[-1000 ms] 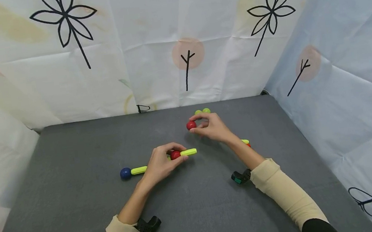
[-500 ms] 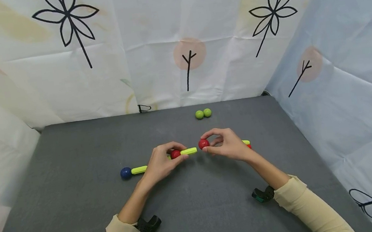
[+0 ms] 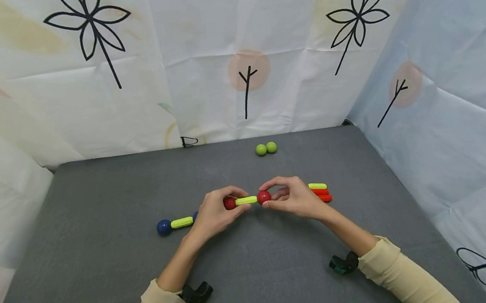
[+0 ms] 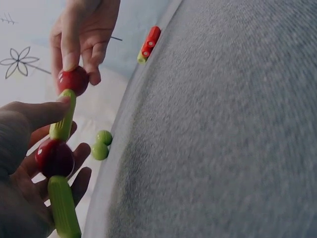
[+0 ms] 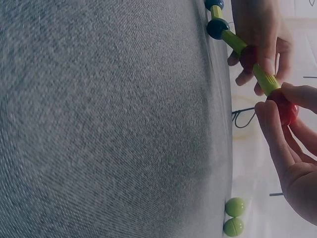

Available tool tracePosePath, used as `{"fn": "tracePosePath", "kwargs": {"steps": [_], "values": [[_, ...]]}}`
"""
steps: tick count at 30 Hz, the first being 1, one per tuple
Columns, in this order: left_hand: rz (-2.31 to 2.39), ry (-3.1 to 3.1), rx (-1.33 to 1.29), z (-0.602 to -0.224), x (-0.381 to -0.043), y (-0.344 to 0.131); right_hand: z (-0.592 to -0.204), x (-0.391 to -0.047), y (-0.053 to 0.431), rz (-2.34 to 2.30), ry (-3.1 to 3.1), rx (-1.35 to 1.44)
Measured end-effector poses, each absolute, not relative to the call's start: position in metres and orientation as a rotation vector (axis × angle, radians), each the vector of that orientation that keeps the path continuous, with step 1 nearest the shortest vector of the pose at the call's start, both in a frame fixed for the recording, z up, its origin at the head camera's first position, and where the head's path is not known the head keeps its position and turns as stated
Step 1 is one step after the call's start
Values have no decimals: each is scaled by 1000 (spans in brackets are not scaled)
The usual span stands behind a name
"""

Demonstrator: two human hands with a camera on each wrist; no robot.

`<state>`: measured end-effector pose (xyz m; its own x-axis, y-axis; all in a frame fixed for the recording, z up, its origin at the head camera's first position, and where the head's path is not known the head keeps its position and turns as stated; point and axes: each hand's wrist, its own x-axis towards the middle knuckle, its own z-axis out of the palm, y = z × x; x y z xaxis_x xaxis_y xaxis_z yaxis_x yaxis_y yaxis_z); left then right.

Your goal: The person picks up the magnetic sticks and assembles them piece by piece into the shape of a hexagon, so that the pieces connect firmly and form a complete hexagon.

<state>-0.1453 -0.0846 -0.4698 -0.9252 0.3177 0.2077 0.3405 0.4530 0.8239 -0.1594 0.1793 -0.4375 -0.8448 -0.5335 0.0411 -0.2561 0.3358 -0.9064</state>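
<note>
A chain of blue balls [image 3: 164,227], yellow-green sticks [image 3: 182,222] and red balls lies across the middle of the table. My left hand [image 3: 215,212] pinches the chain's right-hand yellow-green stick [image 3: 246,200], beside the inner red ball [image 3: 229,203]. In the left wrist view, the thumb lies along that stick [image 4: 63,116]. My right hand [image 3: 296,197] holds the end red ball [image 3: 264,197] between thumb and fingers, right at the stick's tip. The right wrist view shows this red ball [image 5: 283,106] meeting the stick. My left hand hides part of the chain in the head view.
Two green balls [image 3: 261,150] sit together near the table's back edge. Behind my right hand lie red sticks [image 3: 323,195] and a yellow-green stick [image 3: 317,186]. White printed cloth [image 3: 197,76] walls the grey table [image 3: 107,198] at the back and sides.
My right hand has brought the red ball from near the green balls toward me, then left onto the stick's end. My left hand has shifted slightly right, uncovering part of a second blue ball.
</note>
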Motion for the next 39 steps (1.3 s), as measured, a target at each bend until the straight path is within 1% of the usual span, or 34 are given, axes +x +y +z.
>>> {"fn": "tracePosePath", "kwargs": {"steps": [10,17,24,30,34,39], "values": [[-1552,-2584,-659,-469,-147,-78,-438,-157,180,-1611,2188,-732],[-1580,-2533,-722,-468,-149,-76,-440,-156,179,-1667,2108,-668],[-1541,-2538,-756,-466,-149,-74,-440,-157,188,-1692,2075,-718],[-1527,-2560,-737,-467,-147,-73,-434,-170,218,-1691,2222,-704],[-1522,-2564,-739,-467,-147,-73,-432,-181,250,-1606,2403,-597],[-1536,-2572,-738,-468,-147,-73,-439,-194,292,-1426,2538,-488]]}}
